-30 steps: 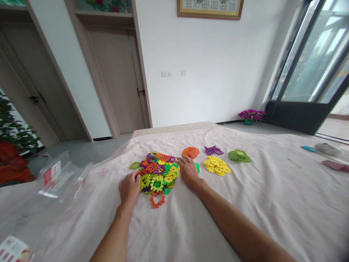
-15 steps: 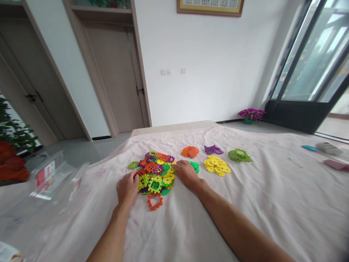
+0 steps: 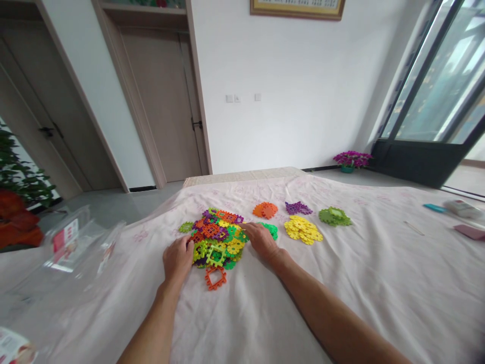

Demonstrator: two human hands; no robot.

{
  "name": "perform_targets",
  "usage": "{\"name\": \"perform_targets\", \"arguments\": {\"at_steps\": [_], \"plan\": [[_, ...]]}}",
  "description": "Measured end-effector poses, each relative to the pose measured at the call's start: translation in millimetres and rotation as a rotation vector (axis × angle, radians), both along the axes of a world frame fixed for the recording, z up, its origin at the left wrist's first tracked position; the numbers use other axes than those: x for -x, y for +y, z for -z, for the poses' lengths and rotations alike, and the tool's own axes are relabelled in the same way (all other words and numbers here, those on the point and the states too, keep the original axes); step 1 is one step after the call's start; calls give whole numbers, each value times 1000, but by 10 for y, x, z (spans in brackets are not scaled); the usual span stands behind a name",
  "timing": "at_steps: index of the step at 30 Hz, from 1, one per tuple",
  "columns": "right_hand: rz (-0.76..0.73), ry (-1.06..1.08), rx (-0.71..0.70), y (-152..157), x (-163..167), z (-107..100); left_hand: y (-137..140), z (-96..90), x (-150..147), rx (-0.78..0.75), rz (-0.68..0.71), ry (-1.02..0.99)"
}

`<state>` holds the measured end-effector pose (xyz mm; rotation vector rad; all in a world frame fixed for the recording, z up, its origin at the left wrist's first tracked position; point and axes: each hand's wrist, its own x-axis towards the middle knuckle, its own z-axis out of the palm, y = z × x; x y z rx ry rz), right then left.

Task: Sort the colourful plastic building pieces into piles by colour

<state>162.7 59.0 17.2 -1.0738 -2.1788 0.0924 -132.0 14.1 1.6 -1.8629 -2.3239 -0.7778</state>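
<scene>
A mixed heap of plastic interlocking pieces (image 3: 215,231), in orange, purple, yellow and green, lies on the pale bedspread between my hands. My left hand (image 3: 177,258) rests against the heap's left edge with curled fingers; what they hold, if anything, is hidden. At the right edge my right hand (image 3: 261,239) pinches a green flower piece (image 3: 244,236). Behind that hand shows a pile of green pieces (image 3: 271,230), partly covered. A lime square frame piece (image 3: 215,256) tops the heap's near side, and an orange frame piece (image 3: 215,278) lies just in front.
Sorted piles sit to the right: orange (image 3: 265,209), purple (image 3: 298,208), yellow (image 3: 303,230) and olive green (image 3: 335,216). A clear plastic bag (image 3: 68,263) spreads at the left. A thin white stick (image 3: 414,228) and a pink object (image 3: 470,231) lie far right.
The fingers of my right hand have shifted slightly at the heap's edge, and a green flower piece now shows at their tips where yellow showed before. My left hand stays in place.
</scene>
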Motion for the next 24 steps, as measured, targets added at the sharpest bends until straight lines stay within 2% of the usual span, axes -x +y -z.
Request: {"name": "perform_targets", "arguments": {"at_steps": [4,9,17,21,24], "plan": [[60,238,-27,96,-113,34,-3,-6,-5,7,0,-3],[294,446,-84,298,-413,52,-7,-20,-9,13,5,-11],[504,404,-2,312,-656,65,4,-8,1,18,-3,-10],[537,380,-4,319,-666,90,3,-10,-4,11,-3,-5],[502,320,-63,291,-634,59,6,-5,-2,7,-1,-2]]}}
